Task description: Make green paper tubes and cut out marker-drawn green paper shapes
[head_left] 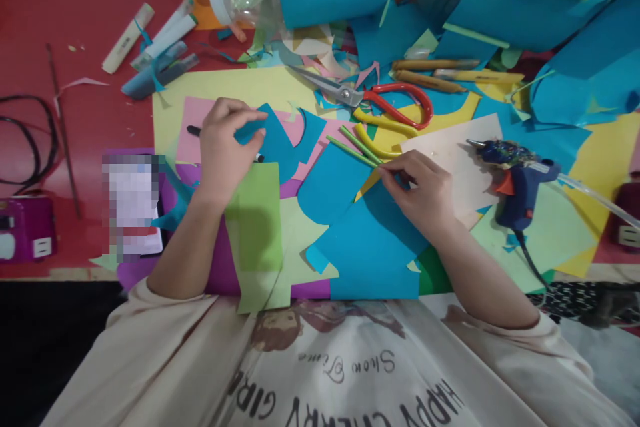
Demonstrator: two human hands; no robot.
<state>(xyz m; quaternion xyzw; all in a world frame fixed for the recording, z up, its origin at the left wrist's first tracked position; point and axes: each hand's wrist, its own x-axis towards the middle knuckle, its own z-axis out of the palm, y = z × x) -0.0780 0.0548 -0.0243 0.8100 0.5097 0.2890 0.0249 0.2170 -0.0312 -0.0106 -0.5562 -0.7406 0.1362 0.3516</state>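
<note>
My left hand (231, 140) hovers over pink paper (190, 110) and blue paper scraps, its thumb and fingers apart with nothing visible between them. Beneath it lies a dark pen (193, 130), mostly covered by the hand. My right hand (420, 190) pinches the near ends of two thin green paper strips (357, 149) between thumb and forefinger, above a cut blue sheet (337, 187). Just beyond the strips, scissors (350, 97) with one red and one yellow handle rest with their blades pointing to the far left. Light green paper (260, 220) lies near my left wrist.
A blue glue gun (520, 187) with its cord lies at the right. Brown and yellow pencils (430, 73), plastic bottles (250, 3) and blue paper rolls crowd the far side. Markers (165, 40) and a phone (135, 203) are on the left.
</note>
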